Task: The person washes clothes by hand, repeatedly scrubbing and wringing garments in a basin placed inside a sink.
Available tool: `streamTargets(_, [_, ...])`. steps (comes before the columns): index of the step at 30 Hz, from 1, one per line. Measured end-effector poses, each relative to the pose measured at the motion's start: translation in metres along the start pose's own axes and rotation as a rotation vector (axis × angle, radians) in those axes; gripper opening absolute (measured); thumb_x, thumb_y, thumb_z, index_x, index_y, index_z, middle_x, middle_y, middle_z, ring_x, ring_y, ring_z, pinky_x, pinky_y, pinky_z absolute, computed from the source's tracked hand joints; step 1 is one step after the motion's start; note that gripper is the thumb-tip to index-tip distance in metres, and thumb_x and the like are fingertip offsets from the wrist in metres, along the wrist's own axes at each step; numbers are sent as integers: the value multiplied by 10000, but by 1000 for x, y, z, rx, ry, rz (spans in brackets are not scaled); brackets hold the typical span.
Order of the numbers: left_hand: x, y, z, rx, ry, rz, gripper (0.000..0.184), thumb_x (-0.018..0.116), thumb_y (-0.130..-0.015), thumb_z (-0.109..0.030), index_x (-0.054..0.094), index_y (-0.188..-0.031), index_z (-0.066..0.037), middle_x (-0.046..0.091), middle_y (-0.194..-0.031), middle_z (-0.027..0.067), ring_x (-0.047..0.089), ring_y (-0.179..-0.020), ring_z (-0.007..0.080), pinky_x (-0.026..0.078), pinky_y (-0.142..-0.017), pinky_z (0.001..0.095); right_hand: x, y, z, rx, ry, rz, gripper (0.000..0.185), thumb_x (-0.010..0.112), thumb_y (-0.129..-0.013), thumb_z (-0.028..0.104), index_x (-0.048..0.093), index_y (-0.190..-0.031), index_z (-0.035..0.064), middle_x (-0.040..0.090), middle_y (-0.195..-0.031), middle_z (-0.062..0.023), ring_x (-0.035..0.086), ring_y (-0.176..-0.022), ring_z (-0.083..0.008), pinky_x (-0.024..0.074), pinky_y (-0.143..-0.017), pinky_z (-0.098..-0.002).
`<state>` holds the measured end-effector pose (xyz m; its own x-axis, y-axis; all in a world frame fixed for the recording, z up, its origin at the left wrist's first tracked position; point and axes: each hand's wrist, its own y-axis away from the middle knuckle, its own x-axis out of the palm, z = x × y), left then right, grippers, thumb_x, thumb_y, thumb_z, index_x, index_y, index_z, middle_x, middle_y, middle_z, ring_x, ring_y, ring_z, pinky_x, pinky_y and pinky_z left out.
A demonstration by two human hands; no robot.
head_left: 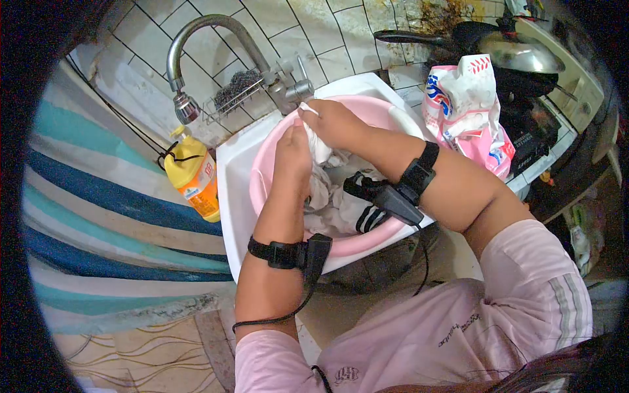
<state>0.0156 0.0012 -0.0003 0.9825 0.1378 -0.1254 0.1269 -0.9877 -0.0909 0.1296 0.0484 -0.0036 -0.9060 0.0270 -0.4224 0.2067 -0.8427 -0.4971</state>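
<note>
Both my hands are raised over the far left part of a pink basin (263, 157), which stands in a white sink (230, 190). My right hand (329, 122) is closed on a wet white cloth (319, 149), and a bit of it pokes out above the fingers. Close beside it, my left hand (293, 149) is closed against the same cloth; its fingertips are mostly hidden. The cloth hangs down toward more white laundry (331, 200) in the basin. Among that laundry lies a white piece with black stripes (372, 219), partly covered by my right forearm.
A curved faucet (216, 23) rises behind the sink, beside a wire rack with a steel scrubber (240, 89). At left stands a yellow bottle (190, 171). To the right are a detergent bag (464, 108), a frying pan (426, 39) and a metal lid (524, 54).
</note>
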Motion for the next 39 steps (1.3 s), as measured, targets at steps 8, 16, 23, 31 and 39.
streamTargets(8, [-11, 3, -3, -67, 270, -54, 443, 353, -968, -354, 556, -1077, 25, 614, -998, 123, 606, -824, 205, 487, -701, 341, -2, 17, 31, -199, 127, 115, 304, 500, -858, 264, 600, -990, 9, 610, -898, -267, 580, -851, -430, 461, -761, -448])
streamTargets(16, [-18, -15, 14, 63, -27, 14, 436, 356, -959, -325, 545, -1112, 37, 619, -1003, 127, 598, -853, 200, 471, -732, 319, -15, 19, 41, -13, 150, 96, 368, 461, -884, 318, 587, -963, -19, 602, -886, -289, 580, -850, -441, 456, -774, -463])
streamTargets(23, [-8, 2, -11, -4, -71, -50, 471, 344, -975, -328, 545, -1132, 68, 608, -1064, 142, 575, -910, 212, 438, -825, 319, -2, 8, 17, -121, 138, 112, 354, 471, -875, 307, 577, -944, -23, 603, -870, -283, 579, -825, -446, 458, -759, -468])
streamTargets(31, [-12, -3, -1, -46, 86, 0, 357, 367, -965, -235, 535, -1155, 16, 616, -1032, 122, 591, -931, 208, 453, -812, 302, -19, 25, 53, -120, 190, 186, 333, 484, -853, 310, 578, -932, 1, 605, -890, -260, 574, -844, -429, 450, -762, -478])
streamTargets(39, [-1, 17, -31, 40, -201, 47, 421, 378, -968, -312, 540, -1146, 34, 615, -1019, 103, 584, -876, 169, 452, -772, 295, -11, 3, 14, -41, 163, 88, 338, 461, -901, 278, 581, -989, -26, 604, -906, -279, 581, -873, -420, 451, -764, -443])
